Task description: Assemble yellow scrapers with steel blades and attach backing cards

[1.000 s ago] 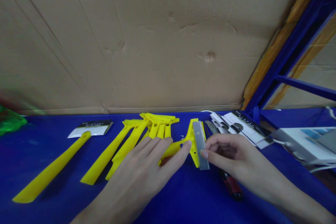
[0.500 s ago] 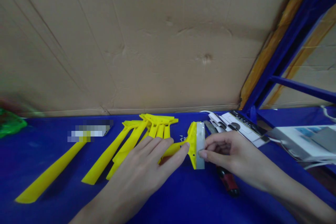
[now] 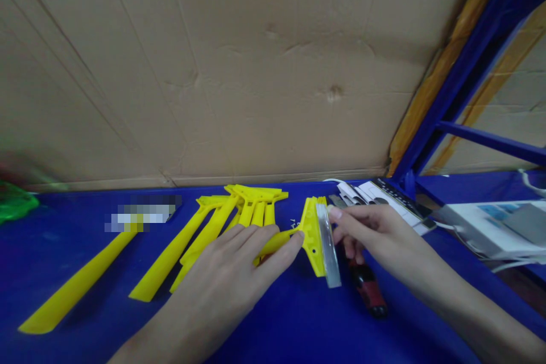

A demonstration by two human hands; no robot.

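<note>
Head view: I see the left hand (image 3: pixel 222 278) lying across the yellow handle of a scraper (image 3: pixel 277 243), its fingers (image 3: pixel 251 242) together and curved over the handle. The right hand (image 3: pixel 373 233) is up at the scraper's head, its fingers (image 3: pixel 347 216) clamped on the upper end of a steel blade (image 3: pixel 328 244). The blade runs along the head's edge, touching it, and its lower end juts past. That scraper lies on a blue table (image 3: pixel 273 324), just in front of a bunch of other yellow scrapers (image 3: pixel 256 200). A screwdriver (image 3: pixel 367 287) with a red handle lies under the right wrist. Farther right are blade cards (image 3: pixel 384 194) and a white box (image 3: pixel 495 222). A blurred packet (image 3: pixel 143 217) sits far left, and a cardboard wall (image 3: pixel 256 68) stands behind.
</note>
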